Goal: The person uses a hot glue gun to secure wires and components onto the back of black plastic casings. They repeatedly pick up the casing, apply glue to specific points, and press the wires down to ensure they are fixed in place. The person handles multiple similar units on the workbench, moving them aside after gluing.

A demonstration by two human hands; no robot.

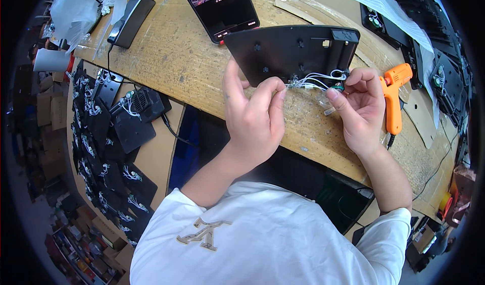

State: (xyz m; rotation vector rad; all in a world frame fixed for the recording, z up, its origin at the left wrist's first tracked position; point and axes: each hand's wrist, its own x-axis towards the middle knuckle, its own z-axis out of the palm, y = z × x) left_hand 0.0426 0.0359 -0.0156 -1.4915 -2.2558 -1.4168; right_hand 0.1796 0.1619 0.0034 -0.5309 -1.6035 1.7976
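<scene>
A black plastic panel [275, 50] stands tilted over the table, its inner side with small posts facing me. Thin white wires [318, 77] run along its lower edge from a small cluster of parts to a little green circuit board [338, 87]. My left hand [255, 116] is closed at the panel's lower left edge, with fingers behind it. Its thumb and index finger come together beside the wire cluster; what lies between their tips is too small to make out. By the lower right corner, my right hand [361, 108] pinches the green board between thumb and fingers.
An orange glue gun [394, 95] lies right of my right hand. Beyond the panel stands a lit phone [222, 12]. A black device [132, 20] sits at the far left. Many wired black panels [113, 179] lie on cardboard at left; more black parts [447, 78] are stacked at right.
</scene>
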